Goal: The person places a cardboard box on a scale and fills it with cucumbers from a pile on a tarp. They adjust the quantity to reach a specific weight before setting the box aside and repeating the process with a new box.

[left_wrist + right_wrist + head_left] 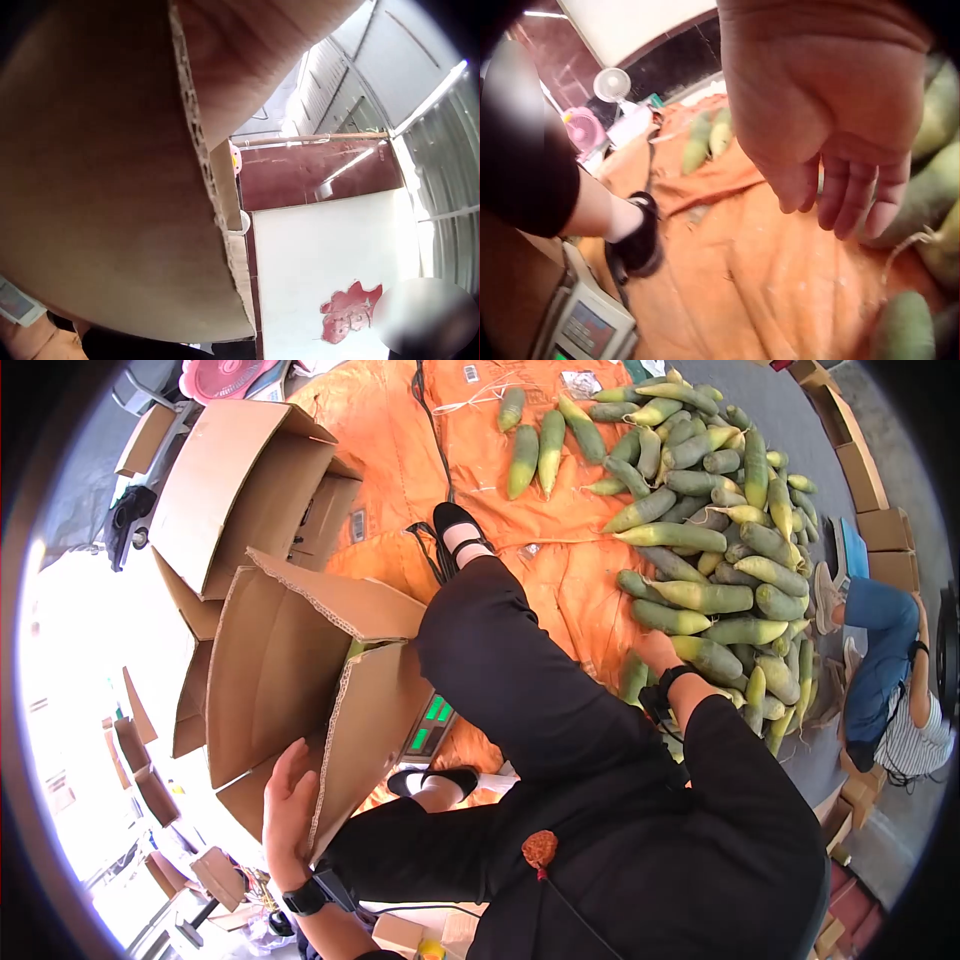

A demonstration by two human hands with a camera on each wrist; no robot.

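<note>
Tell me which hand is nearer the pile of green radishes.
Right. The right hand is at the edge of the radish pile; the left hand is well left of it, at the open cardboard box.

1. Base: grey floor [775, 405], partly covered by a creased orange fabric-like sheet [575, 595].
2. Right side of sheet: dense heap of elongated green radishes with paler ends [670, 535], stacked in layers.
3. Far side of sheet: separate green radishes [551, 448], lying just left of the heap.
4. Far edge of sheet: crumpled clear plastic scrap [580, 384] and thin black cable [440, 450].
5. Left side of sheet: light-grey scale with green-lit displays [592, 322], just beside an open brown cardboard box [270, 670]; box underside hidden.
6. Middle of sheet: black strapped shoe [455, 520], worn.
7. Floor, right of sheet: brown cardboard cartons [887, 530].
</note>
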